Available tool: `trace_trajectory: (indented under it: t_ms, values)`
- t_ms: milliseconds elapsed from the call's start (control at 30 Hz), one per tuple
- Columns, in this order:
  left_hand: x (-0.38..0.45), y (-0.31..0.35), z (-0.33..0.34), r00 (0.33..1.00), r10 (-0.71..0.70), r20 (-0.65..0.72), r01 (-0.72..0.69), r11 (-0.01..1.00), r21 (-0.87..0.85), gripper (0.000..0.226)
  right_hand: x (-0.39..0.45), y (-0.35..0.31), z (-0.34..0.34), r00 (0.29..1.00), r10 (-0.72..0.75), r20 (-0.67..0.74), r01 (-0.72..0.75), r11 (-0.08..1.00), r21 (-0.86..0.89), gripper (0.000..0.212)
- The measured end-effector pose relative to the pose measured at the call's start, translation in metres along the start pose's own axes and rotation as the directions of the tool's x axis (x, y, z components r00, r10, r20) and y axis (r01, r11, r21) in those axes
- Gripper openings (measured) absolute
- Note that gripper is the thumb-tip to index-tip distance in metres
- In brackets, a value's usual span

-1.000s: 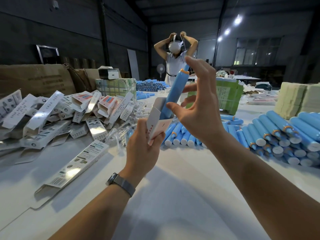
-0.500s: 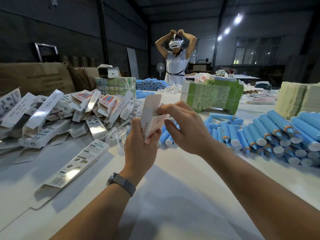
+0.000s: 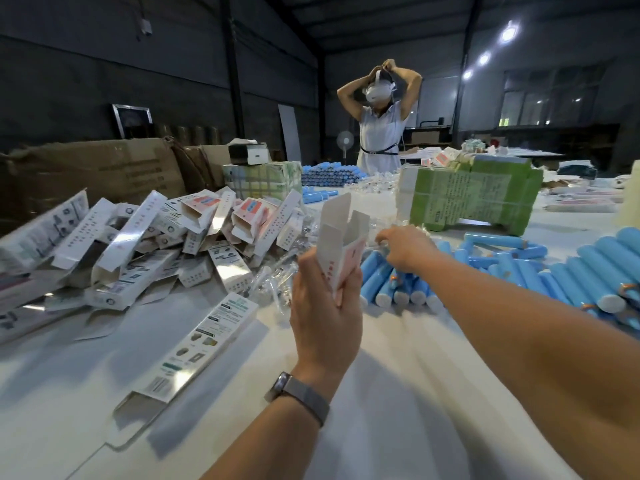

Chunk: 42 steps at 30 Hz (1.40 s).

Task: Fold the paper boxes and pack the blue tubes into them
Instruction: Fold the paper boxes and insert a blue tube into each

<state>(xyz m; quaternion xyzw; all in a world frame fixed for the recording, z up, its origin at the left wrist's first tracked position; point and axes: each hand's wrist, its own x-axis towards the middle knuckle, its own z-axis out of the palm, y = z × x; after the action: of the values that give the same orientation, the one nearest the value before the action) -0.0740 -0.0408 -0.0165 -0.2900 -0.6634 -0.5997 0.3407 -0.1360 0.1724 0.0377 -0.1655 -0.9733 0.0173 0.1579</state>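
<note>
Dim hall with dark walls, ceiling lamps, a window and a white table

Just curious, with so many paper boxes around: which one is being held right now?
The pink-and-white box gripped upright in the left hand, top flaps open. The other boxes lie heaped or flat on the table.

Left hand raised, fingers curled in a grip; right hand reaches forward.

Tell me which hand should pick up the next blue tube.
Probably the right hand: it is free and already reaches over the row of blue tubes. The left hand is occupied, its grip around the open paper box, held upright with the top flaps open.
</note>
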Motion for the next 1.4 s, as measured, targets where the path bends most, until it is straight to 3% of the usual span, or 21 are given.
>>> trace_trajectory:
  t_ms: [100, 200, 267, 367, 433, 533, 633, 800, 867, 933, 1033, 1133, 1200, 1400]
  values:
    - [0.000, -0.002, 0.000, 1.000, 0.020, 0.012, -0.020, 1.000, 0.002, 0.035, 0.001, -0.002, -0.001, 0.990, 0.028, -0.136, -0.009, 0.990, 0.140, 0.030]
    - [0.000, -0.003, 0.001, 0.999, 0.014, 0.033, -0.014, 1.000, 0.000, 0.036, -0.011, -0.007, -0.013, 0.951, 0.020, -0.309, 0.079, 0.949, 0.305, 0.027]
    - [0.000, -0.003, 0.000, 0.999, -0.003, 0.051, 0.005, 0.999, -0.034, 0.038, -0.029, -0.014, -0.034, 0.902, 0.075, -0.426, 0.172, 0.841, 0.513, 0.023]
    - [0.000, 0.000, 0.001, 0.998, -0.005, 0.068, 0.013, 0.993, -0.116, 0.042, -0.077, -0.021, -0.081, 0.827, 0.175, -0.534, 0.360, 0.563, 0.744, 0.017]
    - [-0.001, 0.004, 0.001, 0.997, 0.002, 0.074, 0.009, 0.988, -0.156, 0.044, -0.116, -0.022, -0.111, 0.799, 0.166, -0.578, 0.466, 0.436, 0.770, 0.019]
    - [-0.004, 0.008, 0.001, 0.994, -0.014, 0.110, 0.034, 0.982, -0.183, 0.042, -0.170, -0.022, -0.138, 0.791, 0.056, -0.609, 0.546, 0.385, 0.744, 0.024]
    - [-0.007, 0.015, 0.002, 0.989, -0.017, 0.147, 0.045, 0.980, -0.194, 0.041, -0.202, -0.024, -0.142, 0.794, -0.045, -0.606, 0.570, 0.399, 0.718, 0.029]
    - [-0.016, 0.034, 0.007, 0.983, 0.082, 0.163, -0.048, 0.978, -0.205, 0.042, -0.211, -0.033, -0.133, 0.738, -0.174, -0.651, 0.585, 0.646, 0.491, 0.027]
    - [-0.020, 0.038, 0.008, 0.974, 0.132, 0.184, -0.093, 0.974, -0.206, 0.044, -0.211, -0.036, -0.126, 0.663, -0.275, -0.697, 0.617, 0.727, 0.300, 0.025]
    - [-0.023, 0.040, 0.009, 0.965, 0.166, 0.205, -0.123, 0.970, -0.208, 0.044, -0.211, -0.037, -0.117, 0.594, -0.310, -0.742, 0.651, 0.727, 0.217, 0.022]
    - [-0.024, 0.042, 0.010, 0.960, 0.159, 0.230, -0.111, 0.972, -0.208, 0.044, -0.208, -0.036, -0.108, 0.558, -0.262, -0.788, 0.651, 0.727, 0.219, 0.023]
    - [-0.025, 0.039, 0.010, 0.957, 0.137, 0.257, -0.089, 0.978, -0.190, 0.048, -0.205, -0.031, -0.103, 0.507, -0.375, -0.776, 0.646, 0.761, 0.055, 0.013]
    - [-0.024, 0.035, 0.010, 0.959, 0.109, 0.262, -0.063, 0.982, -0.178, 0.053, -0.204, -0.028, -0.101, 0.517, -0.435, -0.738, 0.632, 0.775, -0.014, 0.007]
    - [-0.023, 0.030, 0.010, 0.961, 0.066, 0.270, -0.012, 0.981, -0.194, 0.056, -0.204, -0.027, -0.097, 0.607, -0.545, -0.578, 0.583, 0.800, -0.142, 0.027]
